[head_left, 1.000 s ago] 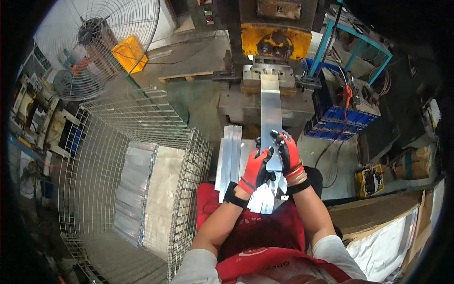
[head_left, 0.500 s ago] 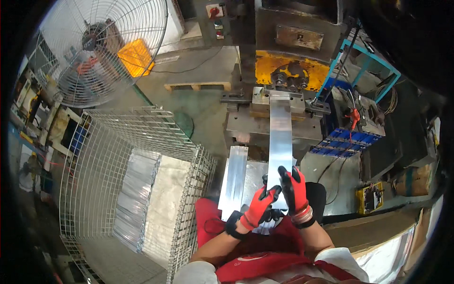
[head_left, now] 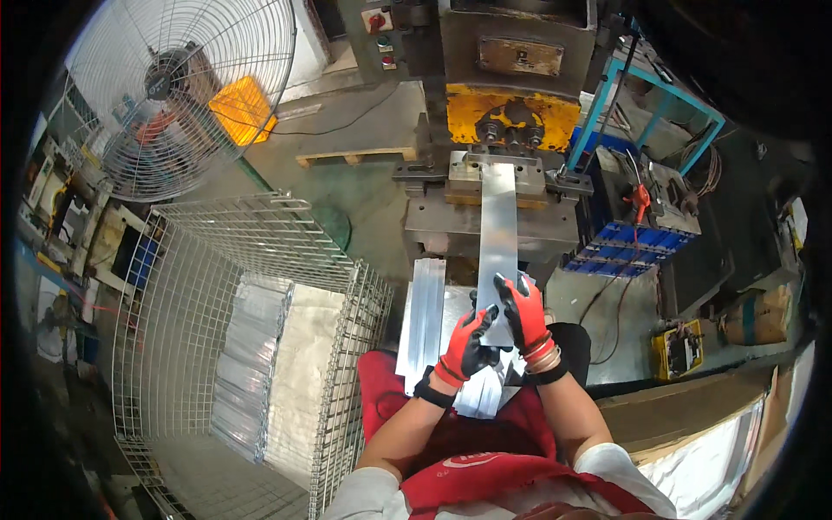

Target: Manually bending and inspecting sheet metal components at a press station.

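A long flat metal strip [head_left: 498, 221] runs from my hands to the die block [head_left: 464, 178] of a press [head_left: 511, 113], its far end lying over the block. My left hand [head_left: 470, 345], in a red and black glove, is closed on the strip's left edge near its close end. On the right edge, my right hand [head_left: 523, 322], gloved the same way, grips the strip, with its thumb side on top. Left of the strip, a stack of similar metal strips [head_left: 425, 303] lies in front of the press. More metal pieces [head_left: 478, 396] lie just below my hands, over my lap.
A wire mesh cage [head_left: 347, 347] on the left holds stacked metal strips [head_left: 251, 364] and a pale sheet. Behind it stands a large fan [head_left: 165, 82] by an orange crate [head_left: 243, 108]. Blue crates [head_left: 624, 251] and a teal frame [head_left: 667, 100] stand right of the press.
Both hands have moved forward with the strip, and its near end sits farther from my body. The whole view has shifted slightly.
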